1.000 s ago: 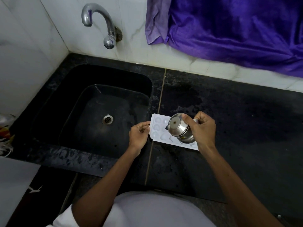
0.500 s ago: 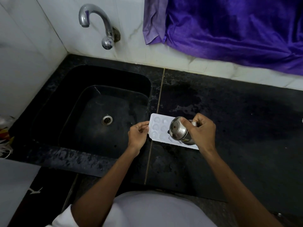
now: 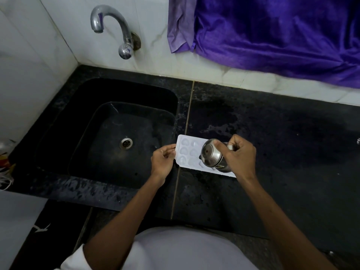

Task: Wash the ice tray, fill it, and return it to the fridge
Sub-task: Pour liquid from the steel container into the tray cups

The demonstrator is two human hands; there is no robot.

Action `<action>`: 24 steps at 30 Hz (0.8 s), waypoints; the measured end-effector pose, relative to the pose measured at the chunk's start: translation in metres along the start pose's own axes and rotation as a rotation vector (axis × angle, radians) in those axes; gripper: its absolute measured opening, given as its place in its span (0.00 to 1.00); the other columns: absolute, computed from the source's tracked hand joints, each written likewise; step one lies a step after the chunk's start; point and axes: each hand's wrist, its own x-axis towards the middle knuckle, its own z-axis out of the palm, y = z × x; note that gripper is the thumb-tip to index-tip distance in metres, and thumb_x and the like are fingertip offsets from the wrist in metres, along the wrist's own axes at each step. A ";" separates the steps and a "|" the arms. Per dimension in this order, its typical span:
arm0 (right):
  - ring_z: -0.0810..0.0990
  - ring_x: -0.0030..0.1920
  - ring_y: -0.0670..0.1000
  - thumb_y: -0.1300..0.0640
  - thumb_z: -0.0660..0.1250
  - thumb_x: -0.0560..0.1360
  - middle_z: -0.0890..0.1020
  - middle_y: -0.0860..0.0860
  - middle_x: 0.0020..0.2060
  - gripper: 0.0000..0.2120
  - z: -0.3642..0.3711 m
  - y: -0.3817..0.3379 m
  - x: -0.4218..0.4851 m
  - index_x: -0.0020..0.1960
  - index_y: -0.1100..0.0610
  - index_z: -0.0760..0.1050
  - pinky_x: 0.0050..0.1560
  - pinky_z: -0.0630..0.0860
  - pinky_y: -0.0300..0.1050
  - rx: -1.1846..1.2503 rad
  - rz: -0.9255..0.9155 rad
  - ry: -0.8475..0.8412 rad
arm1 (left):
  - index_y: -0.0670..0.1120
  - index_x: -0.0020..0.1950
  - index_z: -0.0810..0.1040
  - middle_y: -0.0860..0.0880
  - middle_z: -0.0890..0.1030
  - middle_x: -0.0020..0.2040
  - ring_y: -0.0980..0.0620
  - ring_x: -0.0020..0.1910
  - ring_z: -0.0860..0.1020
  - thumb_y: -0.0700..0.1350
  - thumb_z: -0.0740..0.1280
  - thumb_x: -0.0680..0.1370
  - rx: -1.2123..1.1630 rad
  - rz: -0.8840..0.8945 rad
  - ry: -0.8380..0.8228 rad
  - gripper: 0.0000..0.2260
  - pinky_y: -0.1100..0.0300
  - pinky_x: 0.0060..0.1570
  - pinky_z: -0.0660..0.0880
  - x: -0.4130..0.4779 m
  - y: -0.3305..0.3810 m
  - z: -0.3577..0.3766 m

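Person: white shirt at the bottom of the view, with both forearms reaching forward over the counter edge.
Left hand (image 3: 162,164): fingertips pinch the left short edge of the ice tray (image 3: 187,152), steadying it; the other fingers are loosely curled.
Right hand (image 3: 238,156): fingers are wrapped round a small steel vessel (image 3: 212,154), which is tipped on its side above the right half of the tray. I cannot tell whether water is running out.
Where the tray is: flat on the black counter (image 3: 282,162), just right of the sink (image 3: 181,114), with its left end at the seam line.
Tray heading: cavities face up. The long axis runs left to right along the counter, and the right end slants a little toward the person. The right end is hidden under the vessel and hand.
Step in hand: filling, by my reading.
Doing it well: keep the tray pinned level and pour thinly. Move the vessel along the long axis row by row, and stop short of the brim so nothing spills on the way to the fridge.
Counter behind: wet patches lie beyond the tray.
Sink basin: dark, with the drain (image 3: 126,143) at its middle.
Tap (image 3: 116,30): on the tiled wall, with no stream visible.
Farthest: a purple cloth (image 3: 272,36) hanging over the wall at right.
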 end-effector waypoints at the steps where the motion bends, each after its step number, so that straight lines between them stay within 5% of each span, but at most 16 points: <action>1: 0.67 0.29 0.50 0.55 0.79 0.71 0.66 0.50 0.25 0.26 0.000 0.000 0.000 0.29 0.59 0.63 0.32 0.67 0.44 0.001 0.001 0.000 | 0.47 0.59 0.84 0.52 0.87 0.53 0.56 0.54 0.85 0.37 0.69 0.80 -0.001 0.002 0.002 0.10 0.52 0.61 0.81 0.000 0.001 0.000; 17: 0.65 0.29 0.44 0.57 0.77 0.71 0.67 0.49 0.26 0.23 -0.026 0.001 0.000 0.31 0.57 0.64 0.33 0.67 0.37 0.154 0.146 0.072 | 0.46 0.59 0.84 0.52 0.87 0.52 0.58 0.53 0.85 0.37 0.68 0.81 -0.028 0.029 0.004 0.09 0.56 0.60 0.81 -0.005 0.004 0.000; 24: 0.66 0.31 0.48 0.55 0.78 0.70 0.67 0.52 0.27 0.24 -0.034 0.011 -0.002 0.31 0.60 0.63 0.35 0.67 0.44 0.106 0.141 0.101 | 0.46 0.59 0.85 0.52 0.87 0.53 0.57 0.53 0.85 0.37 0.68 0.81 -0.027 0.018 0.013 0.10 0.54 0.62 0.80 -0.005 0.003 0.001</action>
